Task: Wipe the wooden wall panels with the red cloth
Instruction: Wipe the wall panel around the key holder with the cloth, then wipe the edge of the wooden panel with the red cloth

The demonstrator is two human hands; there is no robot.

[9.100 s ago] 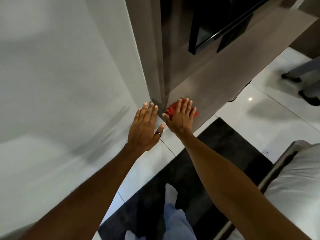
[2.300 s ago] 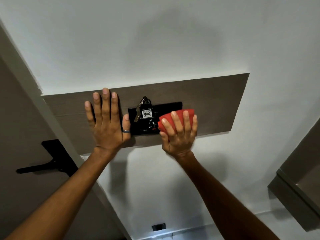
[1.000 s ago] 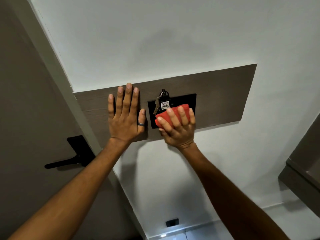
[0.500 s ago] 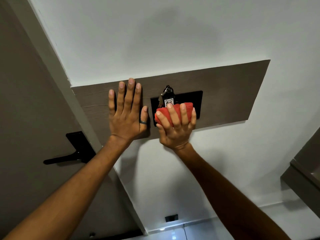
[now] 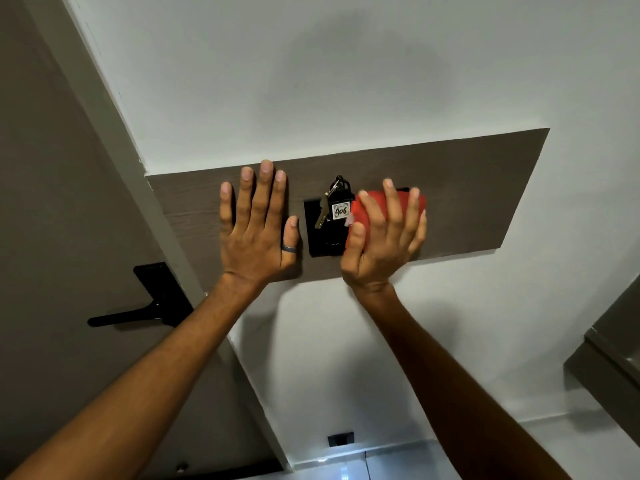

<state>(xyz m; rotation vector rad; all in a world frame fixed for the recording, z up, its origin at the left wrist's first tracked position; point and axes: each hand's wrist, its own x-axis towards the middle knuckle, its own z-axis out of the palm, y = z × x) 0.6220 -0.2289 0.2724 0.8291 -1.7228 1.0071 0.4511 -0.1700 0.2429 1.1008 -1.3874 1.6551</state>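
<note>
- Our right hand has its fingers spread and curled over the folded red cloth, pressing it flat against the wall panel; the thumb hooks the cloth's left edge.
- Our left hand holds nothing: its fingers lie splayed and flat on the panel, to the left of the cloth, a dark ring on the thumb. We judge it to be bracing us.
- The red cloth sits over the right part of a black rectangular switch plate set into the panel, just right of a bunch of keys with a white tag marked 406 that hangs from the plate.
- The long dark-brown wooden wall panel runs from the pale door frame on the left out to the right across the white wall.
- Progress, as we judge it: the wipe is in hand at the panel's middle. No dust line or wet streak shows, so we cannot tell which parts are already clean. The stretch right of the cloth and the strip under our left hand may both be waiting.
- Further left stands a grey-brown door with a black lever handle; another brown surface shows at the right edge, perhaps more wood to wipe.
- The keys hang close to the cloth and could be knocked.
</note>
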